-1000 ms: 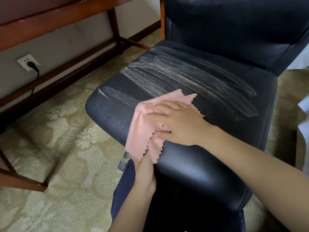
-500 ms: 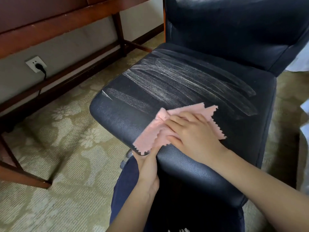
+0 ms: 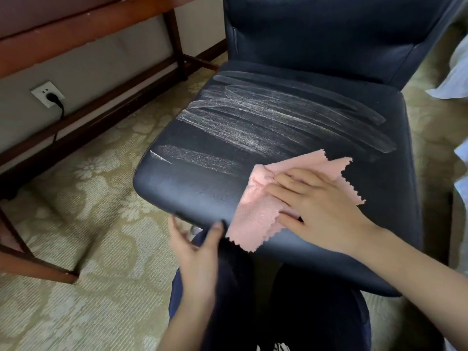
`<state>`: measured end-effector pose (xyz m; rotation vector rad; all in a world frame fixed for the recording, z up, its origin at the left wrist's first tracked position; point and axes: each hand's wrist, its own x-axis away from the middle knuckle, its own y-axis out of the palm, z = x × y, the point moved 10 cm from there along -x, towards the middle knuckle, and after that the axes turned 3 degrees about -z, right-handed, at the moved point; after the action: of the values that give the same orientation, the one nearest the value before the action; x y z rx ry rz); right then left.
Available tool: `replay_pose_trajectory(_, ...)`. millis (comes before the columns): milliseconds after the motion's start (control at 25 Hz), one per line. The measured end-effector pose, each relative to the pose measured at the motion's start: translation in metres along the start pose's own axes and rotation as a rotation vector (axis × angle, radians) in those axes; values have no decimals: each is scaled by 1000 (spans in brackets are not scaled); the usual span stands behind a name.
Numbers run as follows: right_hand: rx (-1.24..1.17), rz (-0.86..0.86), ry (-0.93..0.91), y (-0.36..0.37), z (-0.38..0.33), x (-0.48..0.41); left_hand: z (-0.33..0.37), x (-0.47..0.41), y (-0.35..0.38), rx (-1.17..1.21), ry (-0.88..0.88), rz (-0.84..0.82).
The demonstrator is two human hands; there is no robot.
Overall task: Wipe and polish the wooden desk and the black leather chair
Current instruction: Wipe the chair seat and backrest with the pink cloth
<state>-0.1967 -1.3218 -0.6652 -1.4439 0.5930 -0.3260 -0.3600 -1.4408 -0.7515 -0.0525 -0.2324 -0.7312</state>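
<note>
Item: chair [image 3: 316, 46], black leather, backrest toward the top of view, seat front edge facing you. Seat [image 3: 202, 188]: pale streaks [image 3: 266, 122] run across its middle and back, roughly side to side. Item: cloth [image 3: 255, 211], pink, zigzag-cut edges, lying on the front of the seat, right of centre. Its long axis runs diagonally from the front edge toward the back right, and its lower corner hangs over the front edge. Your right hand [image 3: 321, 198] lies flat on the cloth with fingers straight and slightly spread, pressing it to the leather and pointing left. Your left hand [image 3: 195, 252], blurred, is at the seat's front edge just left of the cloth, fingers loosely apart and holding nothing; contact with the edge cannot be told. Desk [image 3: 63, 39]: wooden, upper left, well apart from the cloth. Outlet [image 3: 46, 93] on the wall beneath it, plug in. Carpet [image 3: 88, 198] underfoot, floral.
</note>
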Motion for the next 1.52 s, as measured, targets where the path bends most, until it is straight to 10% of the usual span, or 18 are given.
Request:
replay_pose_trajectory(240, -13, -12, -82, 13, -25, -54, 59, -124, -66, -637, 145, 73)
replay_pose_trajectory(760, -97, -114, -126, 41, -80, -179, 55, -176, -63, -706, -51, -155)
replay_pose_trajectory(1520, 30, -44, -150, 23, -62, -79, 49, -151, -63, -527, -27, -78)
